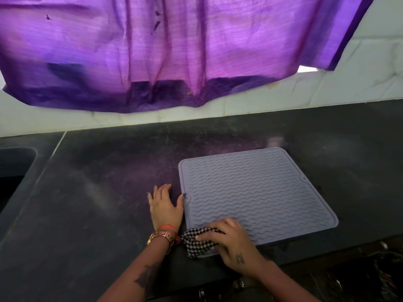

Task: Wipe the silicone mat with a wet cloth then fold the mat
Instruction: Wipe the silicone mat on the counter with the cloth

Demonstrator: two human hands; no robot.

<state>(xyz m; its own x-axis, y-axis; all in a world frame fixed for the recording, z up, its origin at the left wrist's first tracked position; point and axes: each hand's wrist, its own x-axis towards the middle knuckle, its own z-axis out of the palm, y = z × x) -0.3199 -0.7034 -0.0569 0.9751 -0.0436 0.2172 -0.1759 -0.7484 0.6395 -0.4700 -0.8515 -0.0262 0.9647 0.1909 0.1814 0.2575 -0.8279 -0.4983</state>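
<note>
A grey silicone mat (pixel 255 192) with wavy ridges lies flat on the dark stone counter (pixel 98 192). My right hand (pixel 233 243) presses a black-and-white checked cloth (pixel 196 243) onto the mat's near left corner. My left hand (pixel 165 205) rests flat on the counter just left of the mat, fingers spread, its thumb touching the mat's left edge. Part of the cloth is hidden under my right hand.
A sink basin (pixel 15 166) is sunk into the counter at the far left. A purple curtain (pixel 174 51) hangs over the white tiled wall (pixel 349 83) behind. The counter's front edge runs just below my right hand.
</note>
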